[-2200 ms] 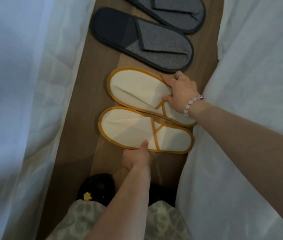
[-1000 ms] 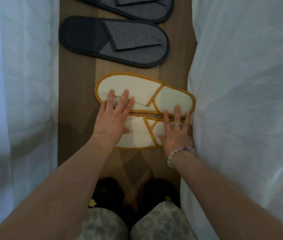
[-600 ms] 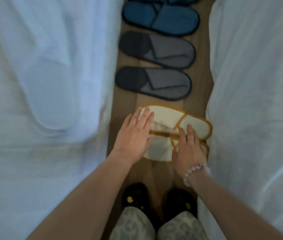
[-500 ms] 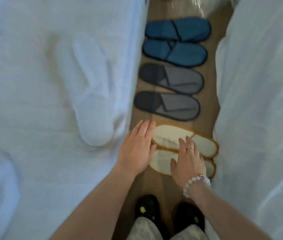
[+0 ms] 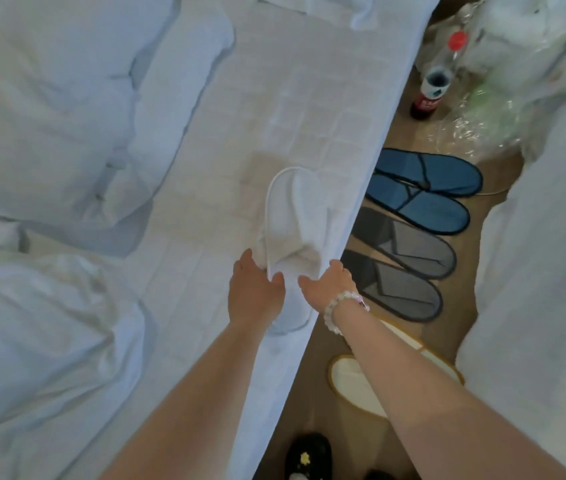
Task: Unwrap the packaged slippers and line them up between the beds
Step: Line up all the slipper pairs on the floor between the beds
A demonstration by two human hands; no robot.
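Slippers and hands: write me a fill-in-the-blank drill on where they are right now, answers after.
1. Both hands, the left hand and the right hand, grip a ____ slipper on the bed.
2. On the floor, the pair beside the blue slippers is ____.
3. The bottle has a ____ cap.
4. The bracelet is on the ____ wrist.

Answers: white; grey; red; right
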